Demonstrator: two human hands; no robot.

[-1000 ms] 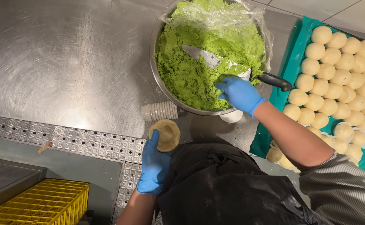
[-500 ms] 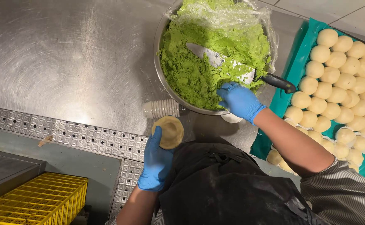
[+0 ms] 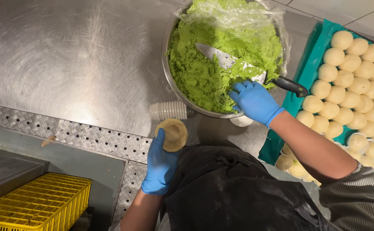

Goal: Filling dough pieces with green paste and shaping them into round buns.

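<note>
My left hand [image 3: 159, 164], in a blue glove, holds a flattened round of pale dough [image 3: 171, 134] cupped in its palm, close to my black apron. My right hand [image 3: 253, 100], also gloved in blue, reaches into a large metal bowl [image 3: 168, 72] and its fingers pinch at the green paste [image 3: 204, 68] near the bowl's front rim. A knife with a black handle [image 3: 238, 66] lies across the paste, its blade smeared green, just above my right hand.
A teal tray [image 3: 306, 72] on the right carries several pale dough balls [image 3: 349, 85]. A stack of white paper cups [image 3: 168, 110] lies on its side by the bowl. The steel table [image 3: 67, 55] spreads left. A yellow crate [image 3: 33, 203] sits low left.
My right hand has slid further into the bowl onto the green paste. The left hand keeps the dough round in the same place.
</note>
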